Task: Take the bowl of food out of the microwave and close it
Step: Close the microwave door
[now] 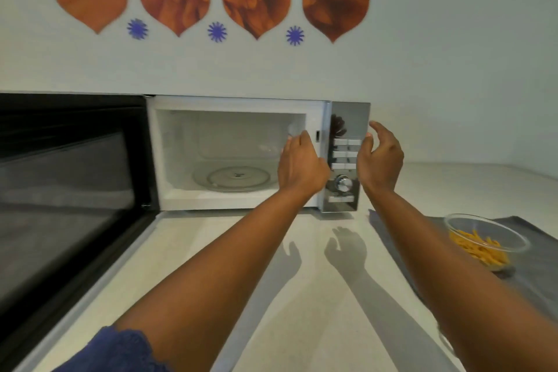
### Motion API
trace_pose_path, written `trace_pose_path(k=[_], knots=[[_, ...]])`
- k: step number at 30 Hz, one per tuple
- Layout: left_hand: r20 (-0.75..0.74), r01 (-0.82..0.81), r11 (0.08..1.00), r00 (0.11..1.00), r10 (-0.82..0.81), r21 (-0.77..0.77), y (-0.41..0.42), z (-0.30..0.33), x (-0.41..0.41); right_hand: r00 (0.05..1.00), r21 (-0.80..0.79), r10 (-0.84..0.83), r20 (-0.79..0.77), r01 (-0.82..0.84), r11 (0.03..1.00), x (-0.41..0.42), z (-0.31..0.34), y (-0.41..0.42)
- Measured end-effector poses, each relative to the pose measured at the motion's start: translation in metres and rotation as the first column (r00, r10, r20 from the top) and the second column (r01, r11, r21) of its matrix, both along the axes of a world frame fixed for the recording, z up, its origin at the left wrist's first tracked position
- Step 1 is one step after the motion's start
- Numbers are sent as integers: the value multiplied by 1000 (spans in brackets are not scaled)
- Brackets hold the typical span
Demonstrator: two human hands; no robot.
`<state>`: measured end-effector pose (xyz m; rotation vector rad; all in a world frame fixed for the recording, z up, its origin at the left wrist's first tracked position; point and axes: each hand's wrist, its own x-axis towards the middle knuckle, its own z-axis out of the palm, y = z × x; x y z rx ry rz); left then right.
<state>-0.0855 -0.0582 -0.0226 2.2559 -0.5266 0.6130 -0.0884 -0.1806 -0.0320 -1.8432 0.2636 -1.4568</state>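
Note:
The white microwave (235, 106) stands on the counter with its dark door (69, 184) swung wide open to the left. Inside, only the glass turntable (232, 178) shows. A clear glass bowl (486, 238) with orange pasta sits on a grey cloth at the right, outside the oven. My left hand (300, 164) is raised in front of the cavity's right edge, fingers loosely curled, holding nothing. My right hand (380, 157) hovers open beside the mirrored control panel (347, 157), not touching it.
The grey cloth (528, 266) covers the counter's right side. A pale countertop (302, 296) stretches in front of the microwave. The open door juts toward me on the left. Orange wall decals hang above.

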Motion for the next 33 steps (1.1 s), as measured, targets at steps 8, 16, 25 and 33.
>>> trace_pose_path(k=[8,16,25,33], knots=[[302,-393,913,888,347,107,122,44,-17,947,-153,306,94,-290,945,26,26,108],[378,-747,597,664,645,294,212,84,-58,779,-241,620,89,-588,773,25,39,217],[252,-769,414,578,776,487,247,97,-99,494,-343,862,-114,-834,432,5,52,294],[165,-703,448,619,768,552,252,108,-118,351,-382,916,-194,-887,259,-6,52,313]])
